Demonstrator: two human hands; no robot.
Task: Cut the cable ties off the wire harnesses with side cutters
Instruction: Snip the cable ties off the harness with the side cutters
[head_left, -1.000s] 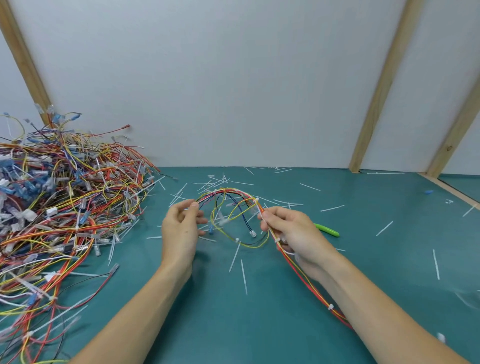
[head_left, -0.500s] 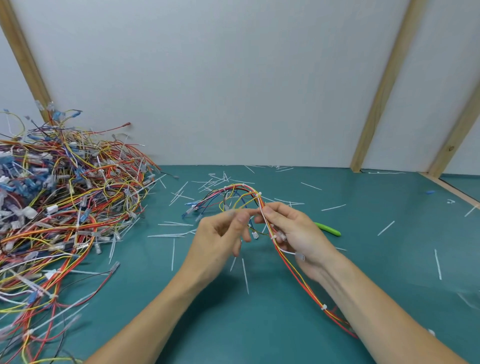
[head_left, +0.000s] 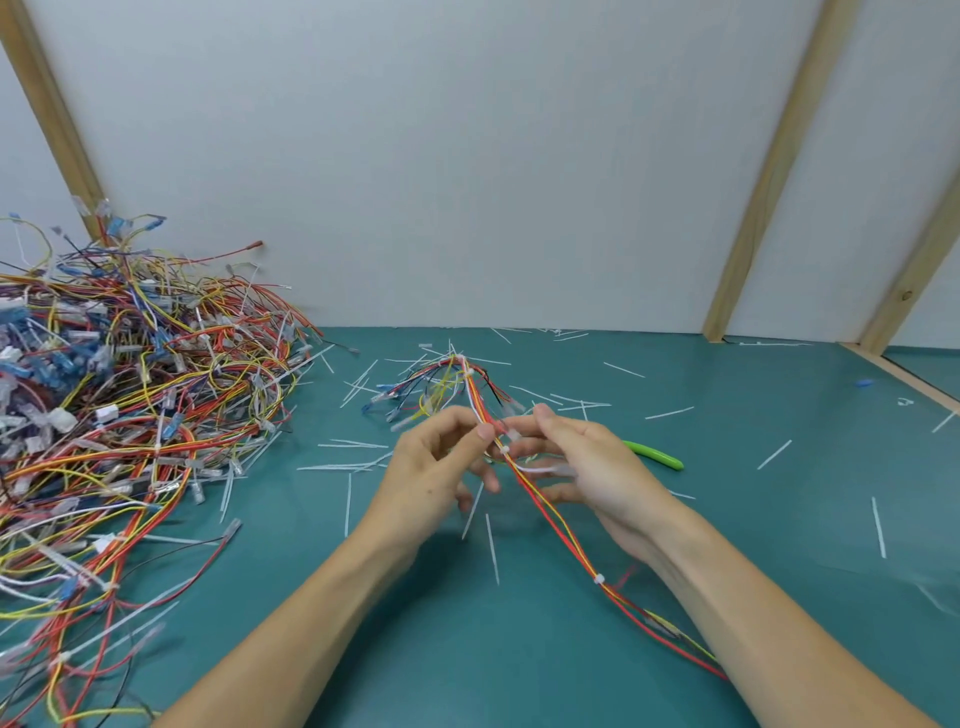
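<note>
A wire harness (head_left: 558, 525) of red, yellow and white wires runs from a splayed end near the table's middle down toward me under my right forearm. My left hand (head_left: 434, 470) pinches the bundle between thumb and fingertips. My right hand (head_left: 582, 467) pinches the same bundle just to the right, at a white cable tie (head_left: 511, 435). Another white cable tie (head_left: 599, 578) sits lower on the harness. The side cutters (head_left: 657, 456), with green handles, lie on the table behind my right hand, mostly hidden by it.
A big tangled pile of harnesses (head_left: 114, 410) fills the left of the teal table (head_left: 779, 519). Cut white tie pieces (head_left: 491, 545) are scattered over the table. A white wall with wooden battens (head_left: 758, 208) stands close behind.
My left hand has moved right from the loose wire ends and now pinches the bundle beside my right hand. The harness has been drawn straighter.
</note>
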